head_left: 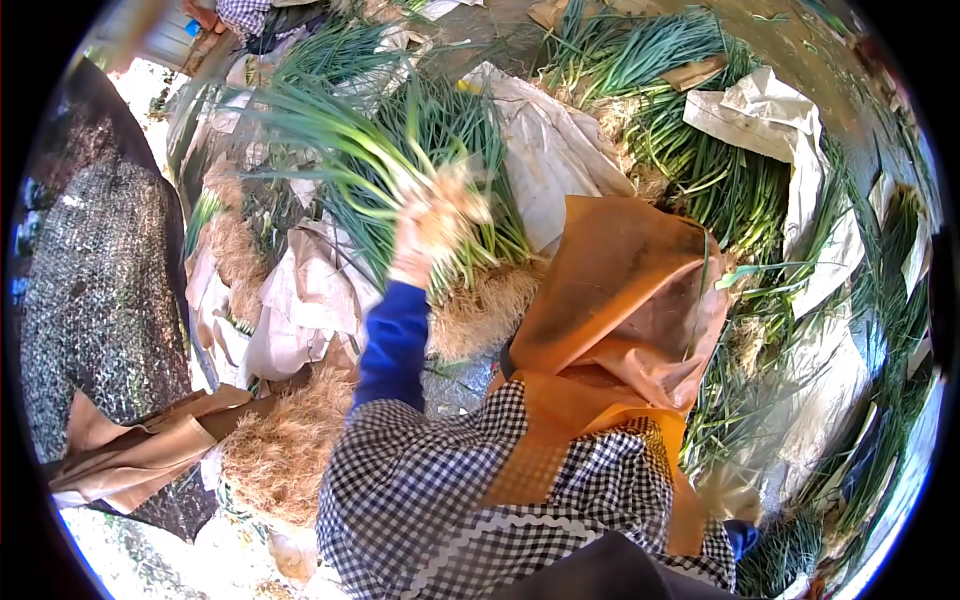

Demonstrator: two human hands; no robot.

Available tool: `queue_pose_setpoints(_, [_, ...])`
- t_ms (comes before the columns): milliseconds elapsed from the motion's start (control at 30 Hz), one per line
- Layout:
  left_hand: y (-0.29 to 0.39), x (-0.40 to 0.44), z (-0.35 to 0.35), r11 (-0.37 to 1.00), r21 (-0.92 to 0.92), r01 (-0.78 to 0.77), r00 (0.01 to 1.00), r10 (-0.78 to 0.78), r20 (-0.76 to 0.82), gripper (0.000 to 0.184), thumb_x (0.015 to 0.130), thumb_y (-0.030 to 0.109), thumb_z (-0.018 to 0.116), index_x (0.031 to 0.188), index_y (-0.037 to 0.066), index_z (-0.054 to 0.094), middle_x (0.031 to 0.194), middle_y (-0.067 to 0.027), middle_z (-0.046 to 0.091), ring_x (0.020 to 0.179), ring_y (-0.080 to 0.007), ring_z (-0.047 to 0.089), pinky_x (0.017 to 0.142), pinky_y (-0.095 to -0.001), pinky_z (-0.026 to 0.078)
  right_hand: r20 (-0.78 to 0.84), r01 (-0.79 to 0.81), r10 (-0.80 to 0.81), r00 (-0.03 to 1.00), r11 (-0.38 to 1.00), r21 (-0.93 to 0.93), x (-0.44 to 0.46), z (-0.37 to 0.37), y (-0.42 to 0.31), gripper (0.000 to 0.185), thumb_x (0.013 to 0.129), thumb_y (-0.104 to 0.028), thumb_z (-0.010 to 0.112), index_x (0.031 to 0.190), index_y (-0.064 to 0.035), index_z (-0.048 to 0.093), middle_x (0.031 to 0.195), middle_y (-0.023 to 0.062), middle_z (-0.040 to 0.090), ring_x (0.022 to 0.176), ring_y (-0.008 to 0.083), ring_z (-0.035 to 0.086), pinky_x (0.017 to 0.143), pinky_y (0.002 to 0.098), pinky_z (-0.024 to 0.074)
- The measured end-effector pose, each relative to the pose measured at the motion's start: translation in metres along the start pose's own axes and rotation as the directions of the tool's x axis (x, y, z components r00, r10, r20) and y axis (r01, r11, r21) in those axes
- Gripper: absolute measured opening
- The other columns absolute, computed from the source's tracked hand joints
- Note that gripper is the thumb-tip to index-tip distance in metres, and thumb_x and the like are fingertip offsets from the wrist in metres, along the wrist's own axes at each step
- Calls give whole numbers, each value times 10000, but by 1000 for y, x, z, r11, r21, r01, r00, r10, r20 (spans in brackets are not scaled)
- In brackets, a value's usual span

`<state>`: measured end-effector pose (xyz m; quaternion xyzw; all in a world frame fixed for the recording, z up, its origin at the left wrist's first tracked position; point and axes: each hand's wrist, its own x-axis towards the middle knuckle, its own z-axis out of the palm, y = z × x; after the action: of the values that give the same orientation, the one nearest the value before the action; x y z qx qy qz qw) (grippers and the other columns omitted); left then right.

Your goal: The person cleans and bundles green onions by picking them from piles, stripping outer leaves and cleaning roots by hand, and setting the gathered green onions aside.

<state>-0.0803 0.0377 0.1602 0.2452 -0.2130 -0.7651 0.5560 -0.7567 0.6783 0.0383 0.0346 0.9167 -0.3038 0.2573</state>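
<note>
My left hand (412, 240), at the end of a blue sleeve, is closed around a bunch of green onions (370, 155). Their green tops fan toward the upper left, and the pale roots at the other end are smeared by motion. Just below and behind it lies a larger pile of green onions (485, 240) with a thick mat of roots along its near edge. At the lower right, beside my checked sleeve, my right hand (727, 497) shows only as a blur, so its fingers cannot be made out. An orange apron (620, 300) covers my lap.
More green onions (720, 185) are heaped at the right among white sheets (765, 115). A root-covered bundle (285, 450) stands at my left near brown sheeting (150, 455). Dark mesh (105, 290) lies along the far left. Part of another person (240, 15) shows at the top left.
</note>
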Motion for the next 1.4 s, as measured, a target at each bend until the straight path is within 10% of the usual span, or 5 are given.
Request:
queue_pose_setpoints(200, [-162,-82,-201,436,898,56,894,378,-239,340,811,139,519,1129,23,508,1071,-127,566,896,-230,581,741,-358,503,81,212,-215,973,704,-677,-20,77,-13,318,822,-347,521,977,-70,512,832,102,489,754,223,459,638,320,392])
queue_pose_setpoints(533, [-110,-108,-124,839,405,362,709,34,-704,454,846,177,543,1256,46,397,1182,-110,497,1027,-223,500,854,-356,434,322,469,-342,883,595,-653,-46,176,-147,447,850,-373,440,1096,-7,510,1046,233,563,982,381,530,829,416,425])
queue_pose_setpoints(733, [-86,-88,-96,-755,593,278,887,439,144,614,794,301,582,1297,22,366,1365,-220,288,1238,-369,301,1027,-413,260,245,669,-626,741,720,-184,-64,252,-264,321,886,-186,430,1163,-46,512,1162,128,545,1044,271,521,891,365,406])
queue_pose_setpoints(1133, [-67,-57,-34,-386,901,199,961,255,-103,344,842,264,557,1097,33,561,1032,-184,599,923,-309,580,800,-347,443,-99,193,-202,974,977,-89,-40,351,-355,1092,558,-417,789,1368,-8,180,1383,240,215,1280,349,244,1025,346,295])
queue_pose_setpoints(1400, [-123,1,53,-47,994,-96,995,-31,95,258,881,92,514,1108,-28,538,1099,-112,570,988,-179,543,894,-285,398,206,575,-541,815,713,-401,-9,240,-147,170,796,-143,497,927,-81,586,879,155,615,801,342,594,693,408,485])
